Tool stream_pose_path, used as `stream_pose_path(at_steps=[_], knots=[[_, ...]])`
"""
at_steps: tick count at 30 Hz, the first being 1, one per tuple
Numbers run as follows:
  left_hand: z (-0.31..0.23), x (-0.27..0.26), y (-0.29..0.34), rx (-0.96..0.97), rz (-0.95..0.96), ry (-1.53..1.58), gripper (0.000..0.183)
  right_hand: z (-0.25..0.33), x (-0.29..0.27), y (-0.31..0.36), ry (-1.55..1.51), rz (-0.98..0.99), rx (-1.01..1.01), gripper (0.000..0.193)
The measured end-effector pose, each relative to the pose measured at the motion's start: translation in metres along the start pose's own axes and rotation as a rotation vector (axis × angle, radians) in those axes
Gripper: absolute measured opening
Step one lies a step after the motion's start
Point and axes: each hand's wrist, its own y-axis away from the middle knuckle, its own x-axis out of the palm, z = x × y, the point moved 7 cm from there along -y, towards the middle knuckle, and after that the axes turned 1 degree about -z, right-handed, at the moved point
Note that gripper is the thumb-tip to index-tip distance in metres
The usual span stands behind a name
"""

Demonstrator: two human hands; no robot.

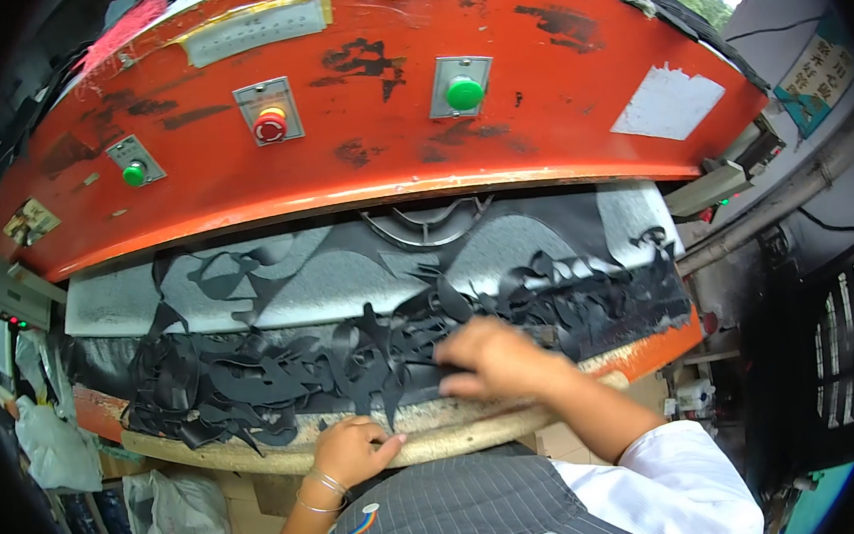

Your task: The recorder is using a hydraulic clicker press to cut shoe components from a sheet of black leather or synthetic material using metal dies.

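Note:
My right hand (499,359) is over the front strip of the press bed, among black sheet offcuts (265,380). Its fingers point left and are bent, with a gap between them and the thumb; I see nothing held. At the front, my left hand (353,450) rests on the pale padded edge (490,433), fingers loosely bent and thumb apart, just in front of the scraps. Behind the heap, a pale cutting board (305,251) carries black sheet (534,220) with curved pieces cut out. A curved metal cutting die (426,229) lies on it, partly under the machine's beam.
The orange press beam (378,150) spans the far side, with a red button (270,126) between two green buttons (463,92). White plastic bags (176,513) stand on the floor at left. A pipe (774,210) runs along the right wall.

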Motion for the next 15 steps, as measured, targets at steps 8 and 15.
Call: stream_pose_path(at_steps=[8, 15], knots=[[-0.012, 0.034, -0.083, -0.223, 0.214, 1.014, 0.021, -0.139, -0.039, -0.109, 0.414, -0.146, 0.087, 0.086], [0.002, 0.05, -0.107, -0.313, -0.044, 1.22, 0.044, -0.097, -0.027, -0.09, 0.307, -0.177, 0.024, 0.075]])
